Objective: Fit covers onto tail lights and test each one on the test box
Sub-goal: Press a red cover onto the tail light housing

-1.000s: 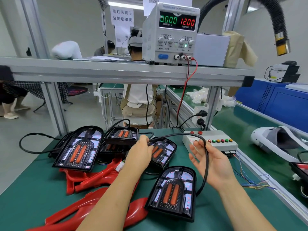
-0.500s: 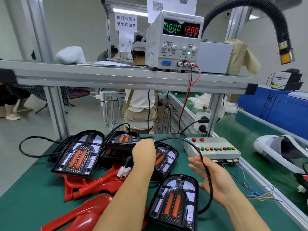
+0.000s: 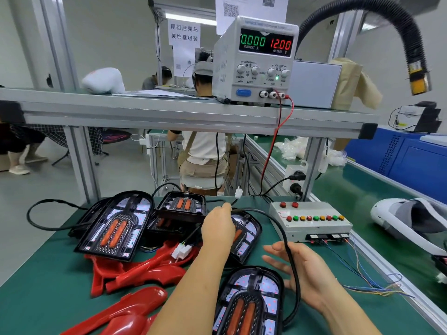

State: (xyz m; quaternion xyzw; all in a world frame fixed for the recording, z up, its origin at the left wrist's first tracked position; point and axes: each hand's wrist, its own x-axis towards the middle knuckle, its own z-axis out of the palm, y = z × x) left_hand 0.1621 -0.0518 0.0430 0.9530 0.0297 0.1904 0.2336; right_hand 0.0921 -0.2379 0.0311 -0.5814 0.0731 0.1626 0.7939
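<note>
My left hand is shut on the end of a black cable; its white connector sticks up beyond my fingers. The cable arcs right across my right hand, whose palm is up and fingers spread, then drops to the nearest tail light at the front edge. Another tail light lies under my left wrist, and two more sit at the left and behind. Red covers are piled loose at the front left. The grey test box, with coloured buttons, stands to the right.
A power supply reading 0.000 A and 12.00 V sits on the metal shelf, with red and black leads hanging down. Thin coloured wires trail from the test box. A white headset lies on the right belt. A person sits beyond.
My left hand has closed on the cable end and raised it, so the white connector now shows above my fingers. My right hand has dropped lower, towards the nearest tail light.
</note>
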